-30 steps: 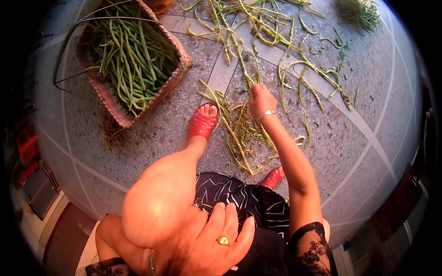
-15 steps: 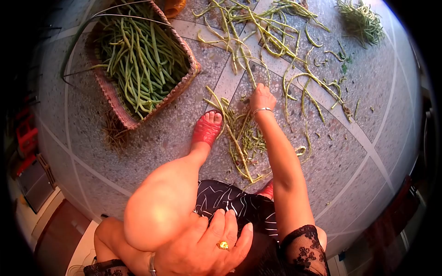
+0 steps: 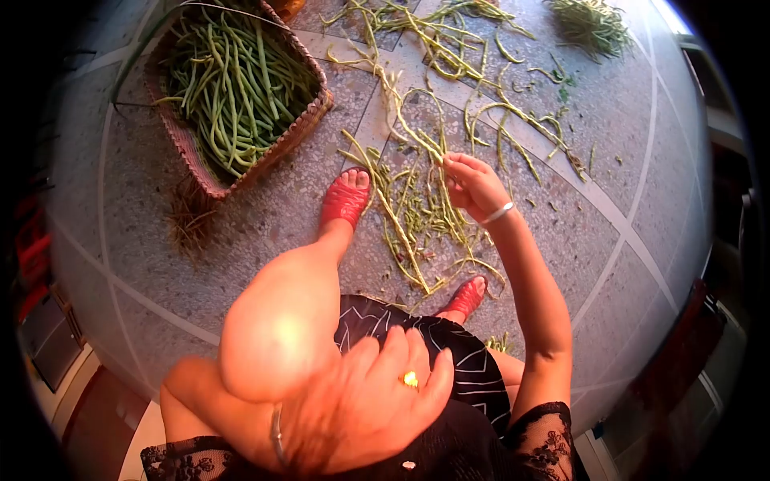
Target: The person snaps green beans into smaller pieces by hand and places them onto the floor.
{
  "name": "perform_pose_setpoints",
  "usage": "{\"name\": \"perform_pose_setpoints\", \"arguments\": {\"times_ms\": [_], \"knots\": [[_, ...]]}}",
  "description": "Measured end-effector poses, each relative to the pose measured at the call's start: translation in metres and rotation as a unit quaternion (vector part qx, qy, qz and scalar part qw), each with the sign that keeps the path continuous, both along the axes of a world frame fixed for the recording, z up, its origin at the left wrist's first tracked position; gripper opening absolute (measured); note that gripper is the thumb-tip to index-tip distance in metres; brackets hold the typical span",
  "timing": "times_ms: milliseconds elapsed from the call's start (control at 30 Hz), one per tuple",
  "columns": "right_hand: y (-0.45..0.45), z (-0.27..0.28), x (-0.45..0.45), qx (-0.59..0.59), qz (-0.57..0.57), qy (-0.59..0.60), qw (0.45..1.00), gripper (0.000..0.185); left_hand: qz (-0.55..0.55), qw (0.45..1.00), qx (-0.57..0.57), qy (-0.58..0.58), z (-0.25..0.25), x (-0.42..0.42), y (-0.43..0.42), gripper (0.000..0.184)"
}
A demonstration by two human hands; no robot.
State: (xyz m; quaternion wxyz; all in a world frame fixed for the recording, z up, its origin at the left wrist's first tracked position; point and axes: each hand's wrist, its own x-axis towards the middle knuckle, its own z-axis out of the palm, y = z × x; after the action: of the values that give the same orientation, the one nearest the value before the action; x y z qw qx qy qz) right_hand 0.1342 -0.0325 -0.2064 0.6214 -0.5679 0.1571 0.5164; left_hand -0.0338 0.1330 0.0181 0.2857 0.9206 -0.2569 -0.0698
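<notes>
My right hand [image 3: 475, 186] is raised a little off the floor, thumb and fingers pinched on the end of a long bean [image 3: 420, 139]. This bean trails away toward other yellowish long beans strewn on the floor. Beneath and left of the hand lie short broken bean pieces [image 3: 415, 210], with whole pods among them. My left hand [image 3: 385, 393] rests over my lap beside the bent knee. Its fingers are stretched out with nothing in them, and a gold ring [image 3: 411, 379] shows on one.
A woven basket [image 3: 319, 108] heaped with green long beans stands at upper left. More loose beans [image 3: 457, 60] spread across the floor at the top. A green bundle [image 3: 592, 26] lies at upper right. My red sandals [image 3: 345, 202] flank the bean pieces.
My right hand has drawn back toward me and slightly right, turning at the wrist, with the bean end in its fingers. My left hand stays over my lap. The view has shifted slightly.
</notes>
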Motion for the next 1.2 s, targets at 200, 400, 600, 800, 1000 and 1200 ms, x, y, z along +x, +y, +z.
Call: {"name": "perform_pose_setpoints", "arguments": {"times_ms": [200, 400, 600, 800, 1000, 1200], "knots": [[-0.039, 0.114, -0.055, 0.039, 0.014, -0.048, 0.998, 0.021, 0.038, 0.999, -0.02, 0.032, -0.002, -0.025, -0.018, 0.034], [-0.081, 0.21, -0.116, 0.111, -0.013, -0.103, 0.988, 0.02, 0.13, 0.971, -0.164, -0.114, -0.009, -0.011, -0.049, 0.029], [-0.117, 0.246, -0.163, 0.2, -0.064, -0.173, 0.962, 0.019, 0.038, 0.963, -0.266, -0.034, 0.006, -0.018, -0.084, 0.021], [-0.145, 0.262, -0.176, 0.232, -0.173, -0.253, 0.923, 0.039, 0.12, 0.949, -0.29, 0.01, 0.011, -0.03, -0.097, 0.011], [-0.141, 0.258, -0.18, 0.15, -0.184, -0.388, 0.891, 0.026, 0.092, 0.966, -0.238, -0.031, 0.014, -0.031, -0.104, 0.011], [-0.14, 0.251, -0.169, 0.131, -0.163, -0.453, 0.867, 0.015, 0.085, 0.965, -0.247, -0.028, 0.016, -0.029, -0.117, 0.014]]}}
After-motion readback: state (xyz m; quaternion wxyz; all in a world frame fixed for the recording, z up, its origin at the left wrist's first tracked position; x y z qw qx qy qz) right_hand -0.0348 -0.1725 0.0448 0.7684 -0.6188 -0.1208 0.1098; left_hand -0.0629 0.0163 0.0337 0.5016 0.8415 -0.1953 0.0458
